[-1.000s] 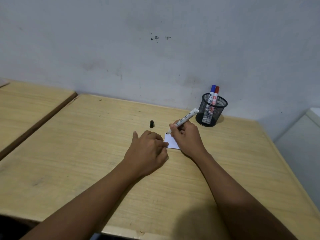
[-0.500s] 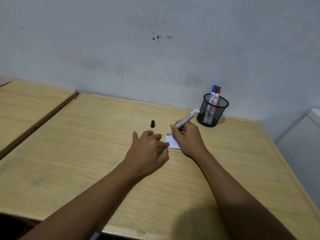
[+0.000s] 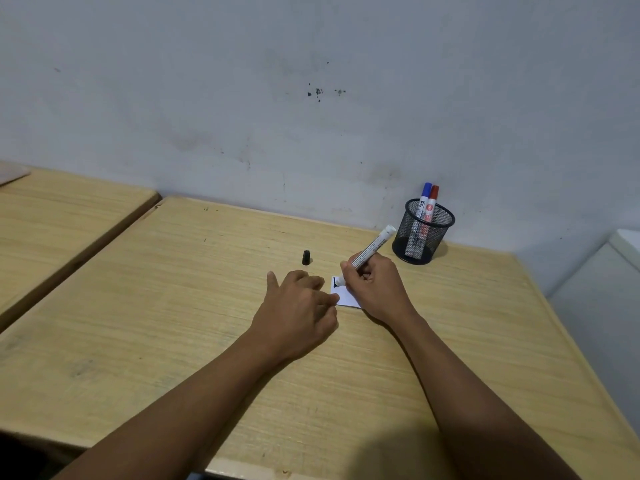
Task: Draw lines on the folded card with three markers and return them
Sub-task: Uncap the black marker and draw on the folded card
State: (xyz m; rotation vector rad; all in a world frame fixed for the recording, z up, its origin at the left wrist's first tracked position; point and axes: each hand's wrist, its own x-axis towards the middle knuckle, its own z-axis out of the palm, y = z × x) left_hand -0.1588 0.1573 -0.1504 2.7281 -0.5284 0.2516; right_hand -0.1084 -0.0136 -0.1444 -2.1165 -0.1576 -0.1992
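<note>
A small white folded card (image 3: 344, 296) lies on the wooden table (image 3: 173, 306), mostly covered by my hands. My right hand (image 3: 375, 287) grips a white marker (image 3: 370, 252), uncapped, with its black tip touching the card's far left edge, where a short black mark shows. My left hand (image 3: 299, 306) rests knuckles-up on the table, its fingertips pressing the card's left side. The marker's black cap (image 3: 306, 257) stands on the table just beyond my left hand. A blue marker (image 3: 424, 199) and a red marker (image 3: 431, 202) stand in a black mesh cup (image 3: 423, 233).
The mesh cup sits at the table's back right, close to the grey wall (image 3: 311, 98). A second wooden table (image 3: 52, 230) adjoins on the left across a narrow gap. A white surface (image 3: 609, 271) stands to the right of the table.
The marker tip has come down onto the card's far left edge and a short black mark now shows there. My left hand has stayed on the card.
</note>
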